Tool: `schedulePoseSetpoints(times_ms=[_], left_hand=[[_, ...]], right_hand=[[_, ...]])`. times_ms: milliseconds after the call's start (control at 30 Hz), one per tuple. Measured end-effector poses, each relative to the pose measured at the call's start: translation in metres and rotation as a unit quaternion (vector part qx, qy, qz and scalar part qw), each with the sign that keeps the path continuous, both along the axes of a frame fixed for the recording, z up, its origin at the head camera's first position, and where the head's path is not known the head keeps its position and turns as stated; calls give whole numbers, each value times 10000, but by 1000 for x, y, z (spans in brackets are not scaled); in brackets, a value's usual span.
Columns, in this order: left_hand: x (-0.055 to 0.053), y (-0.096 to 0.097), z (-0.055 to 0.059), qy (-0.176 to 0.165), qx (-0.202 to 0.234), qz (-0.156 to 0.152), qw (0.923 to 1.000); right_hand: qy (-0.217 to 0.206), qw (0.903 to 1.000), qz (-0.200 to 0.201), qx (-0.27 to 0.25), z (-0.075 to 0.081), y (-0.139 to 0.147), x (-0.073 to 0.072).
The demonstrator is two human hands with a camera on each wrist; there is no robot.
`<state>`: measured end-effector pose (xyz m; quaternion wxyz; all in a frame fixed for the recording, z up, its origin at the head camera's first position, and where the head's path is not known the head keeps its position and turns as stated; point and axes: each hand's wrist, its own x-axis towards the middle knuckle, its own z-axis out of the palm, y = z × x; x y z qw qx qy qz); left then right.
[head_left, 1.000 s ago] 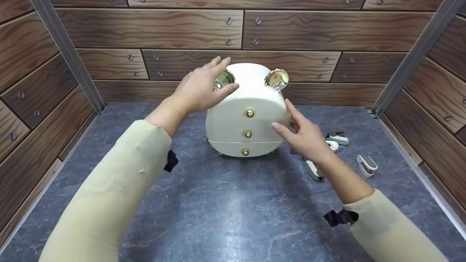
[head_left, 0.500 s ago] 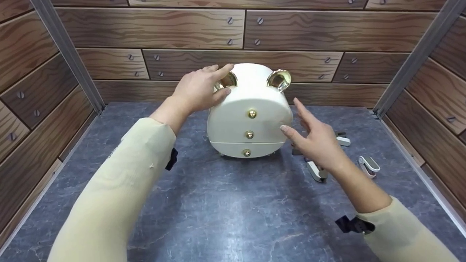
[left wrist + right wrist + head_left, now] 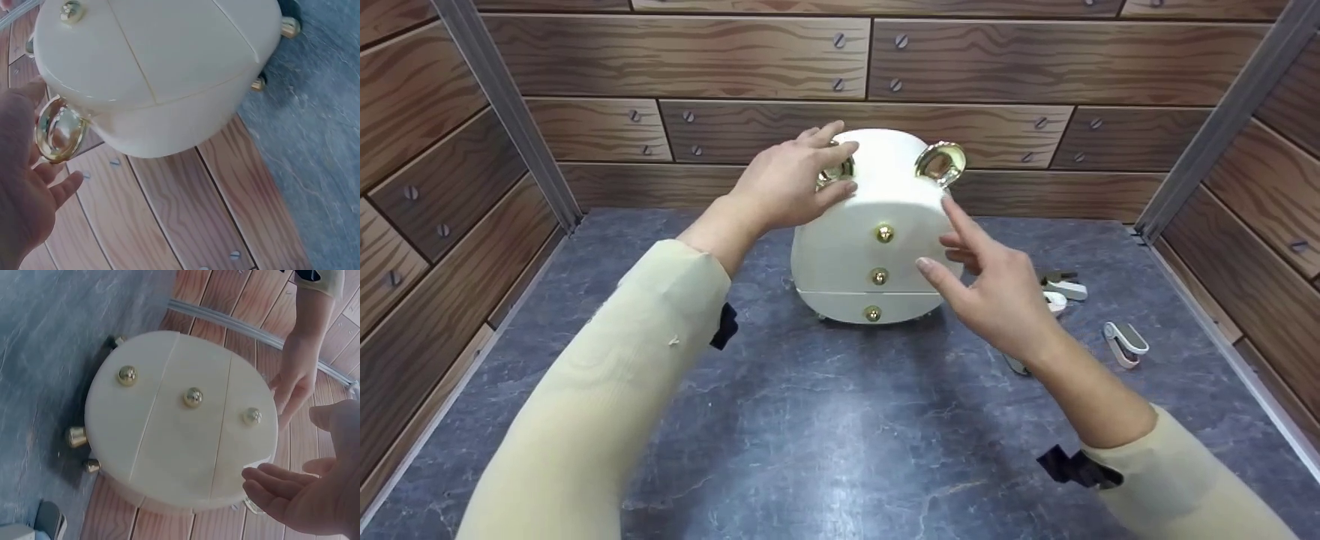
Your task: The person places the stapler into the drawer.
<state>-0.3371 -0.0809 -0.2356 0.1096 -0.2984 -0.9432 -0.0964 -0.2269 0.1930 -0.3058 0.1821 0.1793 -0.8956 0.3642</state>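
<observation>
We see the left hand (image 3: 789, 182) spread loosely about the left gold ear (image 3: 61, 132) of a white box (image 3: 847, 255); its thumb lies on the lower side of the ear, its other fingers reach over and past it, and we cannot tell how firmly they touch. The right hand (image 3: 997, 291) grasps nothing: its thumb stands apart, its fingers are only slightly bent, and their tips lie right at the box's right edge, though we cannot tell whether they touch. The box thus sits between our two sets of fingers, upright on the blue-grey table (image 3: 810, 450). Three gold knobs (image 3: 884, 232) run down its front, one on each section. The right gold ear (image 3: 941, 161) rises just above the right index fingertip, and short gold feet (image 3: 76, 436) hold up the underside. Beyond the right hand we find a grey-and-white clip (image 3: 1126, 343) and, nearer the box, another pale clip (image 3: 1066, 290), with a dark piece beside it. Outward from the wrists come the pale sleeves (image 3: 645, 352), and wood-patterned walls (image 3: 720, 60) enclose the table
</observation>
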Motion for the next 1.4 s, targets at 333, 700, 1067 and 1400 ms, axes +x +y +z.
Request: schedulePoseSetpoints(times_ms=[333,700,1067,1400], left_hand=[[-2,3,0,-28,-154,175,9997],[1,4,-2,77,-228,236,9994],[-1,4,-6,346,-525,191,9978],[0,3,-2,210,-372,238,9988]], right_hand=[[-779,9930,752,-481,-9,-19,-17],[-1222,9693,1411,-1601,-24,-30,-45],[-1449,9330,1581,-2889,-36,-36,-53],[-1357,9365,1519,-2853,-35,-38,-52]])
